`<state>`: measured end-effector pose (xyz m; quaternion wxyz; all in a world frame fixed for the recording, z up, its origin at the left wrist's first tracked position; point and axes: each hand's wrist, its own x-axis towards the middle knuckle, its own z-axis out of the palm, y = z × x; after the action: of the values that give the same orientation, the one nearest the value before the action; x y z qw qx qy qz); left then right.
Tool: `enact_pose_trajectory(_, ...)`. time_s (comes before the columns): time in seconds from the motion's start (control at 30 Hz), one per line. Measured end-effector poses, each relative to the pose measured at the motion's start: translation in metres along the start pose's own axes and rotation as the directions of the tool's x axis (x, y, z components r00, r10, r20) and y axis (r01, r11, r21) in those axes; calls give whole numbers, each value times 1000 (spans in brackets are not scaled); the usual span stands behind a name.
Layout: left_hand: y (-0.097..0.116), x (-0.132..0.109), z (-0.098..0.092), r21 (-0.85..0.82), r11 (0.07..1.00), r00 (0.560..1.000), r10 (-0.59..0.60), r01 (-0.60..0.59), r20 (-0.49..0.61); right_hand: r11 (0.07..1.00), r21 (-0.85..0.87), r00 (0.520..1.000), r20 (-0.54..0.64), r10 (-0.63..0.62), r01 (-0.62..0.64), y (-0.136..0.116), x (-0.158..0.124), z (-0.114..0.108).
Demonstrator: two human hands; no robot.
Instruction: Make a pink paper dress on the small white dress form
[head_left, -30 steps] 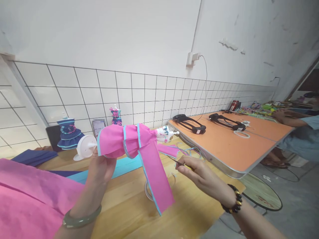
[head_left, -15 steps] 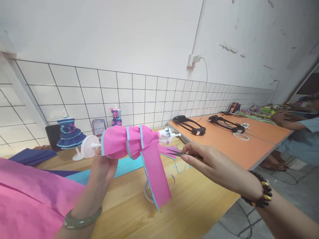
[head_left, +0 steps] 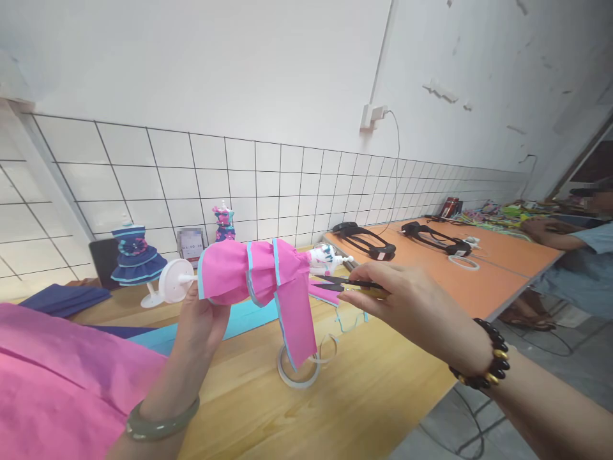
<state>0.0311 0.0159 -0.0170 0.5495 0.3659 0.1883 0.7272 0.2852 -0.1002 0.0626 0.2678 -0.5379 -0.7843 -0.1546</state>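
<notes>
My left hand (head_left: 204,322) is closed round the lower end of a small white dress form (head_left: 323,255), which lies on its side in the air. The form wears a pink tiered paper-like dress (head_left: 263,271) with light blue edging, and its round white base points left. From the dress hangs a long pink strip (head_left: 297,326) with a blue edge. Between the thumb and fingers of my right hand (head_left: 400,294) are black thread snips (head_left: 368,285) with some yellow on the handle. Their blades are parted, close to the form's upper end and a second pink piece.
On the wooden table (head_left: 373,377) are tape rolls (head_left: 299,381), a blue sheet (head_left: 249,318) and dark blue pieces (head_left: 64,299). Two dressed forms (head_left: 136,252) and a timer (head_left: 191,245) stand behind. Black headsets (head_left: 366,241) lie on the orange table, where another person (head_left: 575,246) sits.
The snips have opened, and my right hand has shifted slightly up and left. The hanging strip has swung back, uncovering more of the tape roll. My left hand still holds the form.
</notes>
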Motion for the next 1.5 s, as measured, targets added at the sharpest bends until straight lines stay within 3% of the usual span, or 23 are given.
enact_pose_trajectory(0.23, 7, 0, 0, -48, 999, 999, 7, -6, 38, 994, 78, 997, 9, 74, -74, 3, -1, 11)
enact_pose_trajectory(0.47, 10, -3, 0, -42, 999, 998, -13, 16, 57, 927, 350, 990, 62, 124, -138, 12, 3, 29)
enact_pose_trajectory(0.6, 10, -2, 0, -24, 1000, 998, -10, 11, 59, 891, 439, 993, 77, 92, -117, 16, 4, 33)
enact_pose_trajectory(0.97, 15, -5, 8, 47, 999, 997, 11, -15, 78, 941, 336, 999, 29, 35, -43, 13, 3, 21)
enact_pose_trajectory(1.5, 15, -7, 13, 40, 999, 999, -3, 2, 32, 973, 219, 988, 153, 35, -68, -2, 11, 1)
